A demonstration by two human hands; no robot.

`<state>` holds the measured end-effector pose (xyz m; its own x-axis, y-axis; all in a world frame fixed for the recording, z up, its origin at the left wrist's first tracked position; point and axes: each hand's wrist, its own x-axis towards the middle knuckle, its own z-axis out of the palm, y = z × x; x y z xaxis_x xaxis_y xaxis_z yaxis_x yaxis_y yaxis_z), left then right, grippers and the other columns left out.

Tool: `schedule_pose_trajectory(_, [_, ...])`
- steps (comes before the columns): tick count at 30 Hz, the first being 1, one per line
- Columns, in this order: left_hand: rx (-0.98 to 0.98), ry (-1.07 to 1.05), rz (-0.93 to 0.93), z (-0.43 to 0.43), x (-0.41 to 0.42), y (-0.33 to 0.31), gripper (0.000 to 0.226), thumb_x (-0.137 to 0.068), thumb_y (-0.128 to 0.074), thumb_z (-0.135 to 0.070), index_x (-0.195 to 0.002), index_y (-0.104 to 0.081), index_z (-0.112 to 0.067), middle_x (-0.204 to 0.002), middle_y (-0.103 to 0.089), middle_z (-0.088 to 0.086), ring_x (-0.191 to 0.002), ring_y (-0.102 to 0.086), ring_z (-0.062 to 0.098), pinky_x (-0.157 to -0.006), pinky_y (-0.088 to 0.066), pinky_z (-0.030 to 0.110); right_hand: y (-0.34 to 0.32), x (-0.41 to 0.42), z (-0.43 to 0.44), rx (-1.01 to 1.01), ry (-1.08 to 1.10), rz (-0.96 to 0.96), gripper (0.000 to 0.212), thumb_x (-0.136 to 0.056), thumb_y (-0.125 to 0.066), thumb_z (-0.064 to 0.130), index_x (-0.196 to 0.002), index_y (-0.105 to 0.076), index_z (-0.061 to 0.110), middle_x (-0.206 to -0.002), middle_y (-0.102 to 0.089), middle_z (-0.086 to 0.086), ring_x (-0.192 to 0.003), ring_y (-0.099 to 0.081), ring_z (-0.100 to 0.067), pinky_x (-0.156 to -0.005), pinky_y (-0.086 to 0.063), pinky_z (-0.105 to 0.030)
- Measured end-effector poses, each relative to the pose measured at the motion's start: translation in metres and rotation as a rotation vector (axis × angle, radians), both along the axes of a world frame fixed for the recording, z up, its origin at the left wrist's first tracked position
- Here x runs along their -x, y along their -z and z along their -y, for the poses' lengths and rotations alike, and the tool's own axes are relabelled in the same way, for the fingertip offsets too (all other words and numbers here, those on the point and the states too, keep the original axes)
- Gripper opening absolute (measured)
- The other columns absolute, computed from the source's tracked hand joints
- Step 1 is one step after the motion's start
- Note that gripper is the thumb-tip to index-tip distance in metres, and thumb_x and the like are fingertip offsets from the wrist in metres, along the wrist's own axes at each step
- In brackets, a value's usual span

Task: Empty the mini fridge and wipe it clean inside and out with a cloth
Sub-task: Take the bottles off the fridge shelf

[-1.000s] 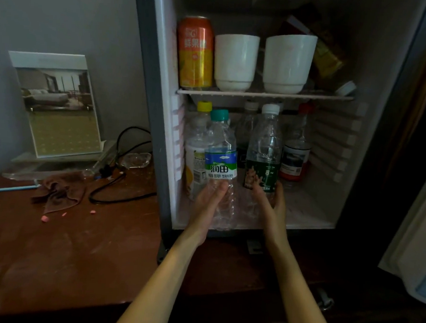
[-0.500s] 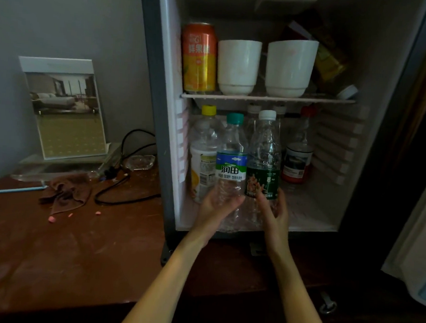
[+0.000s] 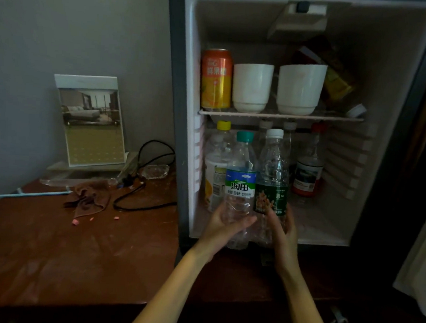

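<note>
Left grip (image 3: 224,223) grasping teal-capped bottle (image 3: 241,168), right grip (image 3: 284,224) white-capped bottle (image 3: 273,165); both now drawn toward fridge (image 3: 185,109) mouth at 6 o'clock; emptying begun.

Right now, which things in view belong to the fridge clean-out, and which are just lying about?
Job: mini fridge; teal-capped bottle, gripped by left hand; white-capped bottle, gripped by right hand; orange can; yellow-capped bottle; red-capped bottle; left white cup; right white cup; brown cloth on the desk.
Lying about: picture stand; black cable; glass dish; pink crumbs.
</note>
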<state>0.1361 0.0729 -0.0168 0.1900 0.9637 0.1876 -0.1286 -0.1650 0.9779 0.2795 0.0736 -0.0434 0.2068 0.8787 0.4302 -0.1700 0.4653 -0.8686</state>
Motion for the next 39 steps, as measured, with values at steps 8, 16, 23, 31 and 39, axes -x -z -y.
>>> schedule_pose_trajectory(8, [-0.045, -0.011, -0.046, 0.023, 0.02, -0.002, 0.041, -0.084, -0.068, 0.001, -0.113, -0.053, -0.024, -0.1, -0.067, -0.01, -0.082, -0.066, -0.008, -0.067, -0.049, 0.009, 0.008, 0.019, 0.015, 0.067, -0.064, -0.073, 0.102, -0.054, -0.076, 0.075, -0.137, -0.049, 0.024, -0.131, -0.061, -0.003, -0.119, -0.059, -0.022, -0.099, -0.047, -0.048])
schedule_pose_trajectory(16, [-0.14, -0.17, -0.04, 0.05, 0.047, -0.013, 0.058, -0.063, -0.086, -0.026, -0.113, -0.057, -0.023, -0.097, -0.073, -0.011, -0.095, -0.068, 0.002, -0.075, -0.051, 0.016, -0.006, 0.048, 0.027, 0.072, -0.173, -0.085, 0.114, -0.045, -0.077, 0.078, -0.139, -0.047, 0.023, -0.132, -0.059, -0.005, -0.12, -0.057, -0.025, -0.101, -0.046, -0.054])
schedule_pose_trajectory(23, [-0.151, -0.321, -0.037, 0.093, 0.084, -0.016, 0.058, -0.063, -0.085, -0.03, -0.113, -0.056, -0.02, -0.101, -0.072, -0.006, -0.096, -0.068, 0.007, -0.075, -0.052, 0.019, -0.012, 0.088, 0.053, 0.012, -0.304, -0.077, 0.087, -0.062, -0.075, 0.067, -0.135, -0.05, 0.026, -0.13, -0.06, -0.002, -0.12, -0.059, -0.024, -0.097, -0.049, -0.046])
schedule_pose_trajectory(31, [-0.168, -0.524, -0.036, 0.175, 0.152, -0.012, 0.047, -0.071, -0.071, -0.023, -0.115, -0.056, -0.021, -0.106, -0.071, -0.003, -0.099, -0.069, 0.012, -0.077, -0.054, 0.022, -0.016, 0.169, 0.102, -0.005, -0.564, -0.009, 0.077, -0.054, -0.074, 0.075, -0.119, -0.056, 0.037, -0.116, -0.067, 0.005, -0.11, -0.064, -0.017, -0.091, -0.053, -0.037])
schedule_pose_trajectory(39, [-0.184, -0.796, -0.107, 0.271, 0.23, -0.003, 0.046, -0.08, -0.068, -0.036, -0.123, -0.054, -0.029, -0.11, -0.07, -0.01, -0.102, -0.067, 0.006, -0.078, -0.055, 0.021, -0.008, 0.267, 0.172, -0.017, -0.787, 0.032, 0.08, -0.068, -0.068, 0.067, -0.134, -0.048, 0.027, -0.125, -0.063, 0.0, -0.116, -0.06, -0.018, -0.099, -0.049, -0.046])
